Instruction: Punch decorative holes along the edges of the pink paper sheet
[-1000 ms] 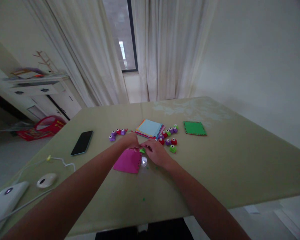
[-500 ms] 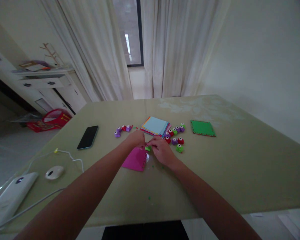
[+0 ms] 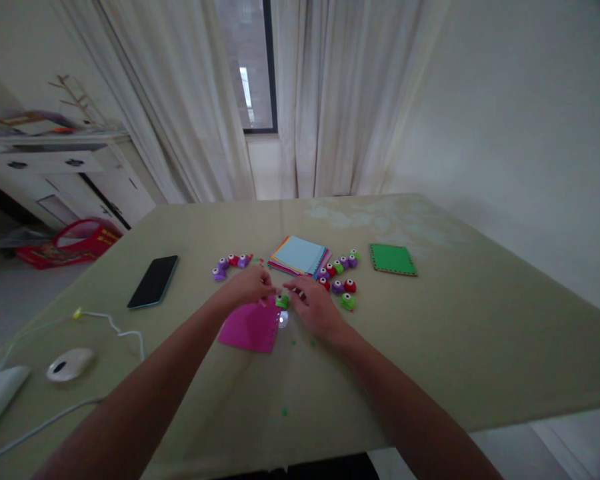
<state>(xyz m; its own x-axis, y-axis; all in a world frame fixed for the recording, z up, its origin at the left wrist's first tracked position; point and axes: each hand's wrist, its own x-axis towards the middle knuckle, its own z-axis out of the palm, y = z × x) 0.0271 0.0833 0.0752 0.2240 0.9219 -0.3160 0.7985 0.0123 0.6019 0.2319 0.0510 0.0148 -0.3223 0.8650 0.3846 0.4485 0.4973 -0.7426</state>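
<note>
Apparently mid-job, the left hand (image 3: 247, 285) presses the magenta paper square (image 3: 250, 328) while the right hand (image 3: 314, 305) pinches the small green punch (image 3: 282, 301) at its far edge, few punched scraps nearby.

Probably a home: long white curtains (image 3: 325, 100), a white dresser (image 3: 55, 167) (blurred), a dining-style table (image 3: 480, 333).

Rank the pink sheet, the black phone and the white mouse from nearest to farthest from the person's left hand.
1. Pink sheet: directly under the left hand, touching it.
2. Black phone: farther left on the table.
3. White mouse: farthest, toward the near left edge.
</note>
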